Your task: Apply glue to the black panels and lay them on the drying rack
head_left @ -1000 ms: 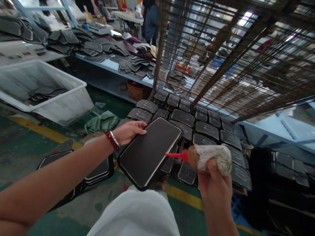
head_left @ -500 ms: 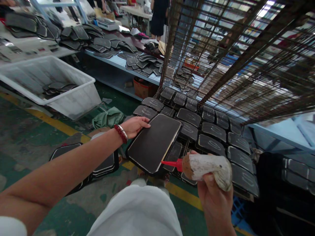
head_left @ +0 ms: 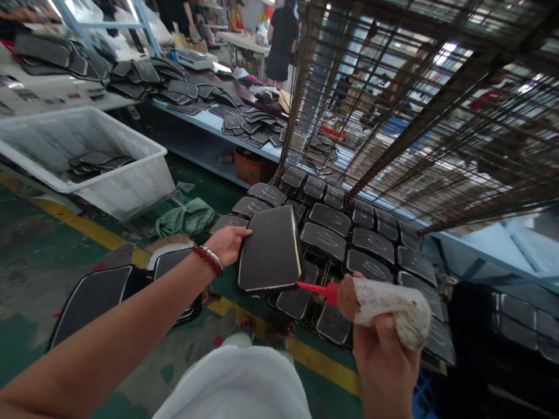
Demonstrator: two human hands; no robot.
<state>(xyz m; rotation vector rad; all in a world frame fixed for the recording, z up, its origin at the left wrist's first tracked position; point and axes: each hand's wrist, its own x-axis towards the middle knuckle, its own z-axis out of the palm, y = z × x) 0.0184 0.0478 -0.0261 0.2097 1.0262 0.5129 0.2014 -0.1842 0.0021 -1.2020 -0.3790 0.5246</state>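
My left hand (head_left: pixel 229 244), with a red bracelet at the wrist, pinches the left edge of a dark panel (head_left: pixel 268 250) with a pale border. My right hand (head_left: pixel 384 355) is wrapped round a whitish, stained squeeze bottle (head_left: pixel 386 308). Its red nozzle (head_left: pixel 317 289) points left, with the tip at the panel's lower right corner; whether it touches is unclear. Behind the held panel, several dark panels with pale squiggles (head_left: pixel 325 240) lie in rows on a wire rack.
Wire grids (head_left: pixel 393 105) rise at the upper right. A white bin (head_left: pixel 131 180) holds dark pieces at the left. More panels (head_left: pixel 94 297) lie at lower left. A blue bench (head_left: pixel 201 131) bears piled pieces. A person (head_left: pixel 280 43) stands in the background.
The held panel has turned in my left hand, and its right edge now stands more upright. My right hand with the bottle has shifted slightly right and down.
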